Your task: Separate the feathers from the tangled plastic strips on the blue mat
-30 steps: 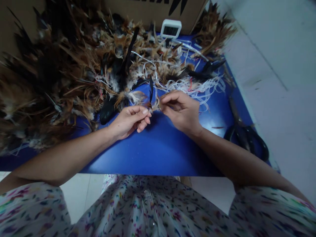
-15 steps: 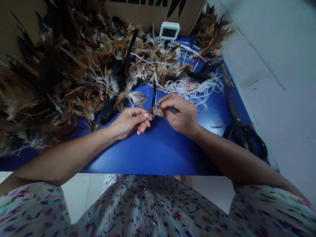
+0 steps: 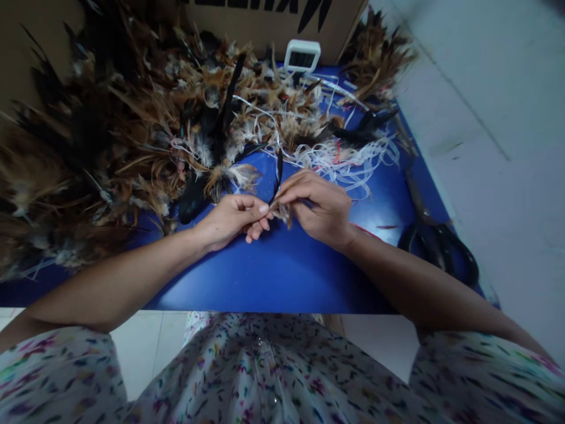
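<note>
Over the blue tabletop [image 3: 265, 271], my two hands meet at a small bunch of feathers [image 3: 285, 213]. My left hand [image 3: 236, 219] is closed, its thumb and forefinger pinching the bunch's base. From the other side, my right hand [image 3: 318, 206] is closed too, its fingertips pinched on the brown feathers close to the left thumb. One slim dark feather [image 3: 278, 171] points up and away from the pinch. Just behind my left hand lies a loose brown-and-white feather tuft [image 3: 233, 176]. The fingers partly hide the feathers' lower ends.
A big heap of brown and black feathers [image 3: 145, 129] covers the table's left and back. White plastic strips [image 3: 348, 162] lie behind my right hand. Black-handled scissors [image 3: 441, 247] rest at the right edge. A white digital timer [image 3: 302, 56] stands before a cardboard box [image 3: 265, 26].
My right fingertips have moved left, up against the left thumb. The feather bunch has shifted slightly, and a thin red strand now shows beside my right wrist.
</note>
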`<state>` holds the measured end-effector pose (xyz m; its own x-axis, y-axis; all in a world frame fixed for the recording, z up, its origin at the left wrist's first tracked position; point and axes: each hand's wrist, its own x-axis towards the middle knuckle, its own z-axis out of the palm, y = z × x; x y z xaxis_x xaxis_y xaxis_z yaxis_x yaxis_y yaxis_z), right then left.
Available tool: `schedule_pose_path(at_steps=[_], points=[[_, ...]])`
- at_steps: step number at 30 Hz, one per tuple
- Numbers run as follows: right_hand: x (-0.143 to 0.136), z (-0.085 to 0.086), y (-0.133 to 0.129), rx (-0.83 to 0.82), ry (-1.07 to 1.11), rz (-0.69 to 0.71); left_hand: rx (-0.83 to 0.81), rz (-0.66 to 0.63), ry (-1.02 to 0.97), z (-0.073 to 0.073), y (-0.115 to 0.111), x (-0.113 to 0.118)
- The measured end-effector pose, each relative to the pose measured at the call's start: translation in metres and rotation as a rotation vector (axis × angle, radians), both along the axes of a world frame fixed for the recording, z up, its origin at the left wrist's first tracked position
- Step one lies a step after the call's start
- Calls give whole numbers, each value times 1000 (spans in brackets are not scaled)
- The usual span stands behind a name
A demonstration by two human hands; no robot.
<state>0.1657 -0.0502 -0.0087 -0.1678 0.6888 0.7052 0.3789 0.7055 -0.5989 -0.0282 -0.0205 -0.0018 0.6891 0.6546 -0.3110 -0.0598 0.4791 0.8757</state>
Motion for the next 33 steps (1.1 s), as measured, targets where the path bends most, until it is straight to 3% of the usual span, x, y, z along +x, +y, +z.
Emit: schedule_pose_path(at_steps=[12,23,28,33], points=[[-2,0,-1,-57,41,0,-15,13,-28,-1,0,0],[-7,-8,2,-552,364,29,28,164,-119,-5,-3,3],[-9,-13,3,-612,487,-12,99,228,-105,-9,-4,5],[-12,-7,-2,-637,494,-24,192,294,-57,-12,-4,5]])
